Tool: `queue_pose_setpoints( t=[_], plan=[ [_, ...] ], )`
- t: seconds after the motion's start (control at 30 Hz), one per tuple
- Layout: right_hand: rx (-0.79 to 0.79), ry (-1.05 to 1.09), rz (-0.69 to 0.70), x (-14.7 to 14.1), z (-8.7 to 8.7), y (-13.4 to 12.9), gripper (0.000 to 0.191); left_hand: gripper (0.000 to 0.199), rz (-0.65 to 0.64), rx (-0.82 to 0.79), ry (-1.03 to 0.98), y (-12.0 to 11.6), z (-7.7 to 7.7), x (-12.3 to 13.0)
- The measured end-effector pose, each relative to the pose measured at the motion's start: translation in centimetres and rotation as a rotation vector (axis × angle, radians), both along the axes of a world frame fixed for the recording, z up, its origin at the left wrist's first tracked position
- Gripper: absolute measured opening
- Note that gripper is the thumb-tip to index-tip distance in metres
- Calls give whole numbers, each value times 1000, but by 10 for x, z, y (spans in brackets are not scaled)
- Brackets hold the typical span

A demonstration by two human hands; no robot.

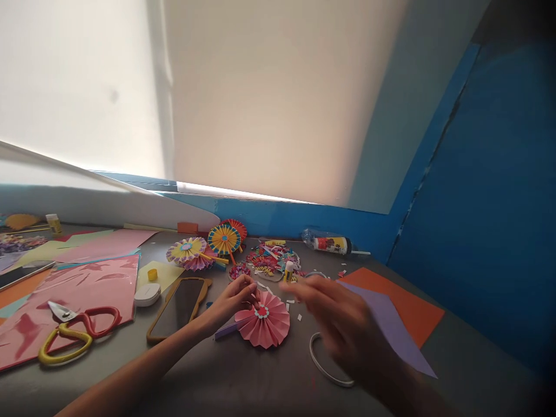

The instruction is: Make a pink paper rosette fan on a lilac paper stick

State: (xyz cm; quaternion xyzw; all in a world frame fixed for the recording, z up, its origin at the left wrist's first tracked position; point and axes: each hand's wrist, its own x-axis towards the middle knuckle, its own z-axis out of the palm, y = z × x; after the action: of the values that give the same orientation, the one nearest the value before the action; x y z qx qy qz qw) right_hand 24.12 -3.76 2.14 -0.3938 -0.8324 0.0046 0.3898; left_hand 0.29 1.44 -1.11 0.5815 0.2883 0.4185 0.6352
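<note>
A pink pleated paper rosette [269,327] with a small red and pale blue centre lies on the grey table, a purple paper strip [228,330] sticking out at its left. Over the rosette's upper left edge is my left hand [238,298], its fingers curled together; whatever they hold, if anything, is too small to make out. My right hand [336,315] is raised to the right of the rosette, blurred, and its fingertips partly overlap a glue stick [289,270] that stands behind them. Whether it holds anything is unclear.
Red and yellow scissors [72,330] lie on pink sheets [102,281] at left, near a phone [180,307] and a white case [147,294]. Behind are finished fans [224,237], paper scraps [275,258] and a bottle [332,243]. Orange [403,304] and purple [386,318] sheets lie right.
</note>
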Motion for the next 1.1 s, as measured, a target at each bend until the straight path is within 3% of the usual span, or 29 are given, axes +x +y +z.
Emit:
queue_pose_setpoints(
  t=[0.07,0.13,0.27,0.4,0.57,0.8,1.1],
  plan=[
    [-41,-251,-172,4,-1,20,35,39,-9,-3,-1,-1,0,0],
    [-91,-552,-378,5,-7,39,65,37,-20,-6,-3,-2,0,1],
    [-89,-597,-384,3,-22,73,75,36,-32,-4,0,-3,0,2],
    [-63,-423,-284,0,-19,88,54,34,-46,22,10,-5,2,2],
    [-66,9,-130,-18,-9,71,25,30,-24,105,38,-9,4,3],
    [-253,545,-4,-55,-11,44,42,32,-2,183,107,-14,6,5],
    [-491,789,151,-63,-11,49,46,28,-20,275,163,-22,10,8]
  ],
)
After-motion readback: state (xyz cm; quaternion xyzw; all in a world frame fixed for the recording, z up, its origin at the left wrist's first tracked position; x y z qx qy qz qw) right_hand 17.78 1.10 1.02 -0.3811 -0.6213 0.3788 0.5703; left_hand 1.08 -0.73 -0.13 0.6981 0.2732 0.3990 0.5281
